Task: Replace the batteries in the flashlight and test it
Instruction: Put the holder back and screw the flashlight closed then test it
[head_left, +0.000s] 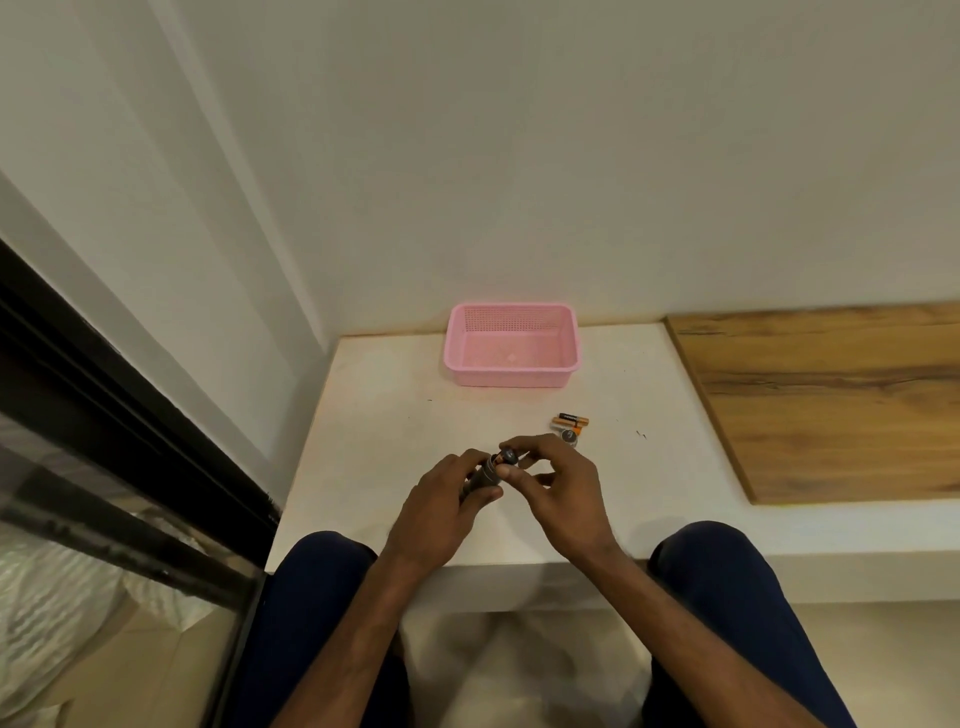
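Nearer than the basket (511, 345): left hand (441, 512) gripping flashlight (485, 475), right hand (553, 483) pinching battery (506, 457); seat squarely, mind polarity.

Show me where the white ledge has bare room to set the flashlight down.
Bare: the left stretch of the white ledge between the wall corner and the pink basket, and the strip right of the loose batteries up to the wooden panel. Crowded: the middle, where left hand and right hand work the flashlight.

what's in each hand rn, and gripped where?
Left hand: dark cylindrical flashlight body, wrapped around its barrel. Right hand fingers pinch something at its open end; which part, unclear.
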